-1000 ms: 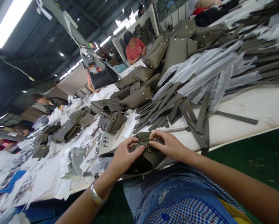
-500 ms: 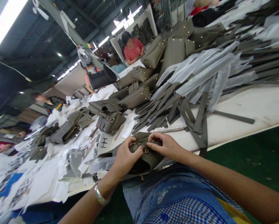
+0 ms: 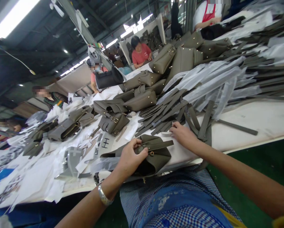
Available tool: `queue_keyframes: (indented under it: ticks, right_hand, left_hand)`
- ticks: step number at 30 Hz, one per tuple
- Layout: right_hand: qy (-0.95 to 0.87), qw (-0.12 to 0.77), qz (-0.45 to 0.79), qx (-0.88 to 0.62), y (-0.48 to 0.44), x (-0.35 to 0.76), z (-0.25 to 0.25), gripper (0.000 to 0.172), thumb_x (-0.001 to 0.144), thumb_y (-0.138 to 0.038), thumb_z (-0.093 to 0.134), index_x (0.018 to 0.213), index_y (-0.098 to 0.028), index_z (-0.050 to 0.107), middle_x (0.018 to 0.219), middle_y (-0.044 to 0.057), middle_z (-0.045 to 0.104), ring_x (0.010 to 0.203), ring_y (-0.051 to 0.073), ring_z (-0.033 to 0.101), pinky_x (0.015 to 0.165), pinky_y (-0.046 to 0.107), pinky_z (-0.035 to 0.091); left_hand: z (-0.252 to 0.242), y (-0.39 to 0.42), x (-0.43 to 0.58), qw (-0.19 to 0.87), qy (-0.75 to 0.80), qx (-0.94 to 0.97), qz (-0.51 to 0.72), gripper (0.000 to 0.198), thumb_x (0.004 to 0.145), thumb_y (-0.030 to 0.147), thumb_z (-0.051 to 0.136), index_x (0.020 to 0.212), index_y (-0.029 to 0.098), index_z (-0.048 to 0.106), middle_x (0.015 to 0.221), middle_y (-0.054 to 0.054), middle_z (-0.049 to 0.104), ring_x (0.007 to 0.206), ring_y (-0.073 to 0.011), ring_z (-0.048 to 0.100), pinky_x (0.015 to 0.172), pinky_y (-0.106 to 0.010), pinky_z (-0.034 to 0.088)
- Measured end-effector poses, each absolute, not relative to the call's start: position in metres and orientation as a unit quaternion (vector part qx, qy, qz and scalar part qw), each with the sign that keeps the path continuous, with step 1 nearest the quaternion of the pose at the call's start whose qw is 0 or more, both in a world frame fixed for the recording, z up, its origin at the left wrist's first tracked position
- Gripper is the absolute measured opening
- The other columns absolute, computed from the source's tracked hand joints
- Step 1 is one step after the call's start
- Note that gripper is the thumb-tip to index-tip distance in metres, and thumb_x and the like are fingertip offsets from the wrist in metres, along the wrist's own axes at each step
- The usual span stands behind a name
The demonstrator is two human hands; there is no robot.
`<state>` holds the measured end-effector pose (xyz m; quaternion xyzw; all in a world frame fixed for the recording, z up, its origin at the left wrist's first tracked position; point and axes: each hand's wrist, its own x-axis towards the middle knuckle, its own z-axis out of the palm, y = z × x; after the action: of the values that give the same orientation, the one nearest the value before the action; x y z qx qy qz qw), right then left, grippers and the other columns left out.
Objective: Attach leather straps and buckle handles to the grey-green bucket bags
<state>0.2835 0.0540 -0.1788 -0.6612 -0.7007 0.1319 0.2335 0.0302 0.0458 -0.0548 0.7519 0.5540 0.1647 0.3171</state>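
Observation:
My left hand pinches a strap on an olive-green handbag at the table's near edge. The strap lies across the bag's top, its free end pointing right, above a small gold ring. The bag's dark opening faces me. Right of the bag, my right hand has its fingers curled over a pale slender tool on the table. Only the tool's left end shows; the hand hides the rest.
Loose olive straps, some in clear plastic wrap, lie beyond my right hand. Several olive bags are heaped behind. A marked card and grey template-like pieces sit to the left. Co-workers are across the table.
My right hand has let go of the bag's strap and moved right to the pale tool. The strap's end now lies free, while my left hand stays on the bag.

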Motion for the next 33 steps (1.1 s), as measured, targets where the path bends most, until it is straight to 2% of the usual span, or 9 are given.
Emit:
queue_keyframes:
  ticks: [2,4,8,11,14,16,19,23,33]
  right_hand:
    - [-0.69,0.264,0.162,-0.654,0.053,0.291,-0.169,0.009,0.088,-0.02,0.059,0.088,-0.016,0.068,0.106,0.012,0.064,0.091,0.024,0.065,0.083,0.035,0.049]
    - [-0.628,0.382,0.257,-0.627,0.046,0.294,-0.155,0.021,0.094,-0.035,0.052,0.095,-0.02,0.066,0.1,0.008,0.067,0.091,0.023,0.065,0.082,0.034,0.05]
    - [-0.385,0.623,0.514,-0.447,0.017,0.278,-0.127,0.038,0.093,-0.056,0.047,0.119,-0.03,0.055,0.115,0.005,0.065,0.08,0.018,0.065,0.07,0.033,0.054]
    - [-0.322,0.585,0.638,-0.385,-0.004,0.254,-0.116,0.044,0.087,-0.053,0.061,0.12,-0.026,0.057,0.076,-0.001,0.061,0.044,0.008,0.042,0.042,0.023,0.038]
    - [-0.337,0.543,0.658,-0.397,-0.017,0.235,-0.11,0.048,0.086,-0.051,0.065,0.121,-0.019,0.059,0.049,-0.011,0.032,0.038,0.005,0.018,0.036,0.02,0.018]
    - [-0.386,0.528,0.62,-0.433,-0.022,0.228,-0.105,0.046,0.085,-0.051,0.066,0.115,-0.017,0.063,0.048,-0.011,0.031,0.039,0.006,0.023,0.037,0.021,0.019]
    - [-0.483,0.495,0.517,-0.504,-0.025,0.222,-0.095,0.036,0.086,-0.049,0.066,0.101,-0.017,0.072,0.053,-0.004,0.048,0.046,0.01,0.043,0.043,0.023,0.033]
    - [-0.568,0.468,0.417,-0.534,-0.026,0.214,-0.087,0.028,0.09,-0.042,0.061,0.099,-0.02,0.075,0.083,0.004,0.073,0.078,0.02,0.066,0.07,0.029,0.049]
    - [-0.594,0.445,0.389,-0.546,-0.031,0.198,-0.088,0.027,0.092,-0.038,0.058,0.102,-0.019,0.074,0.092,0.004,0.076,0.088,0.022,0.07,0.076,0.028,0.052]
  left_hand:
    - [-0.054,0.044,0.03,0.317,0.552,0.753,0.167,0.023,0.079,0.033,0.065,0.095,0.018,0.062,0.091,-0.005,0.072,0.09,-0.0235,0.068,0.081,-0.034,0.051]
    - [-0.055,0.044,0.029,0.32,0.549,0.753,0.17,0.021,0.08,0.033,0.064,0.095,0.018,0.062,0.092,-0.005,0.072,0.09,-0.0234,0.068,0.082,-0.034,0.051]
    - [-0.059,0.047,0.027,0.321,0.541,0.757,0.177,0.021,0.08,0.033,0.063,0.095,0.018,0.061,0.092,-0.005,0.071,0.09,-0.0231,0.067,0.083,-0.035,0.051]
    - [-0.061,0.049,0.026,0.328,0.535,0.757,0.183,0.022,0.08,0.033,0.064,0.097,0.019,0.061,0.096,-0.006,0.071,0.093,-0.024,0.067,0.085,-0.036,0.05]
    - [-0.06,0.049,0.026,0.334,0.53,0.757,0.184,0.022,0.081,0.034,0.062,0.098,0.019,0.061,0.097,-0.006,0.071,0.092,-0.0235,0.066,0.086,-0.036,0.05]
    - [-0.059,0.047,0.027,0.331,0.531,0.758,0.184,0.023,0.082,0.035,0.062,0.098,0.019,0.061,0.097,-0.006,0.07,0.092,-0.023,0.065,0.086,-0.035,0.049]
    - [-0.059,0.046,0.026,0.321,0.534,0.759,0.186,0.025,0.081,0.035,0.063,0.099,0.018,0.061,0.097,-0.005,0.07,0.092,-0.0229,0.064,0.085,-0.035,0.048]
    - [-0.064,0.046,0.024,0.322,0.529,0.762,0.191,0.023,0.081,0.036,0.063,0.097,0.019,0.061,0.092,-0.004,0.069,0.088,-0.0224,0.064,0.079,-0.033,0.047]
    - [-0.065,0.037,0.02,0.306,0.515,0.769,0.224,0.022,0.083,0.03,0.064,0.103,0.02,0.063,0.098,-0.004,0.072,0.092,-0.0227,0.066,0.082,-0.035,0.049]
